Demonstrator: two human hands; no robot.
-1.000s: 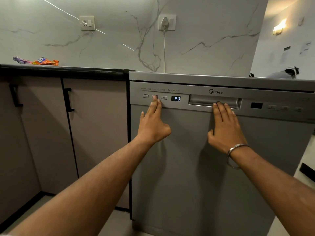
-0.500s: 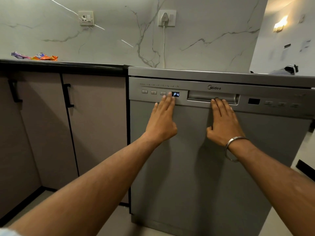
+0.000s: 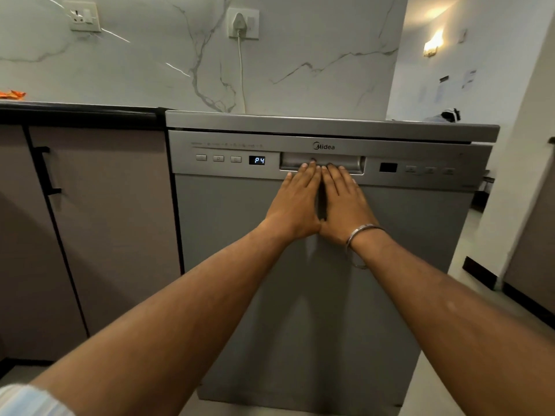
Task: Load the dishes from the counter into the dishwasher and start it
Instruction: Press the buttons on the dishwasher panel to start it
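- Both hands: laid flat, side by side on the closed door of the dishwasher [image 3: 300, 295], thumbs touching low down, fingers straight and holding nothing.
- Left hand [image 3: 295, 202]: fingertips reach the lower lip of the handle recess [image 3: 348, 163]; palm against the door panel.
- Right hand [image 3: 345, 205]: fingertips at the same lip, just beside the left; a metal bangle [image 3: 362, 235] sits on the wrist.
- Dishwasher: silver, freestanding, beside the dark worktop [image 3: 78, 111]; door upright and apparently shut; control strip across the top.
- Display [image 3: 257, 160]: lit, reads P4; three small buttons [image 3: 218, 158] to its left, a dark window and further buttons to the right of the handle.
- Power lead [image 3: 241, 73]: runs from a wall socket down behind the machine.
- Dishes: none visible on the worktop; presumably loaded inside, though the interior is hidden.
- Orange wrapper [image 3: 12, 94]: at the far left of the worktop.
- Stage, as judged: loading done, programme chosen, door being pressed home.
- Risks, as judged: an unlatched door would stop the cycle from beginning; fingertips hooking the recess could pull the door open; no start indication is legible, so the machine may sit idle if a start button goes unpressed; a stray brush of the buttons could change P4.
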